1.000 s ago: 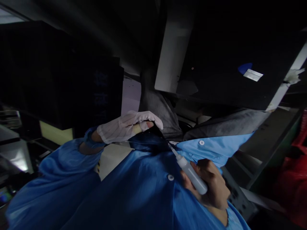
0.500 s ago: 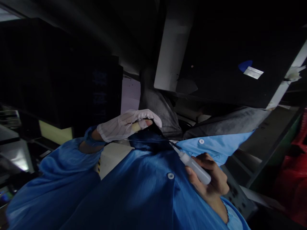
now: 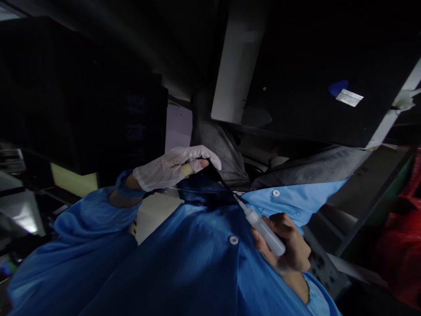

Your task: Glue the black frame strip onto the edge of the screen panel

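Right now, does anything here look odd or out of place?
Only the hands differ: the left hand wears a white glove with the thumb tip poking out bare, while the right hand is bare around a small squeeze bottle. No spill shows.

Left hand gloved, fingers curled in a pinch; right hand bare, grip closed, blue sleeves on both arms.

Squeeze bottle in right hand, nozzle tip meeting a dark part just right of gloved left hand. Coat button left of bottle; pale post above.
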Available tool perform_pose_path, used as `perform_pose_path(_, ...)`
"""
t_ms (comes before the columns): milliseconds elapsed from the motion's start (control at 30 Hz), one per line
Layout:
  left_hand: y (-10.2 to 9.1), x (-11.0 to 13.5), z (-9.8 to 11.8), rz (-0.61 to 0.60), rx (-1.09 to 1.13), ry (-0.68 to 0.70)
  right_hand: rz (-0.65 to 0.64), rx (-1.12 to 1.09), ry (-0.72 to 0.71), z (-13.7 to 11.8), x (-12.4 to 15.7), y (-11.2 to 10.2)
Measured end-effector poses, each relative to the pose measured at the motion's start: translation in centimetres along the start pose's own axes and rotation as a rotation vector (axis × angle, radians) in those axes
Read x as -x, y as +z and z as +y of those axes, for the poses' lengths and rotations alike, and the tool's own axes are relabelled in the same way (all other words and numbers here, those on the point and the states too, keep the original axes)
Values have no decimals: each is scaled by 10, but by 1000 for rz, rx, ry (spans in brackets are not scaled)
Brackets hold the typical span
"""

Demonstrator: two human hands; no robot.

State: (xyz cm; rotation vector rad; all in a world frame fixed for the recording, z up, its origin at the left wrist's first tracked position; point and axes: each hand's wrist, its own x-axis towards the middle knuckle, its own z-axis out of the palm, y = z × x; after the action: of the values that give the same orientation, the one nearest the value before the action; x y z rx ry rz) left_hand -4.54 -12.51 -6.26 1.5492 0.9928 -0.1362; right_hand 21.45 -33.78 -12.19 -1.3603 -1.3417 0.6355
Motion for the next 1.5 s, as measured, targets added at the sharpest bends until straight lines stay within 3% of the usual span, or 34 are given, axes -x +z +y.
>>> perform_pose_path(300,0,0,-4,43,-8,-40,-4,4,-23,-1,-2,0)
perform_pose_path(733,-1,-4,1,50,9,37,-86,75,-35,7,-3,-5)
perform_pose_path(900,-1,-2,-1,32,32,-23,-74,79,-33,11,-2,-5)
perform_pose_path(1500,-4,-6,-2,74,-19,-37,-71,62,-28,11,1,-4)
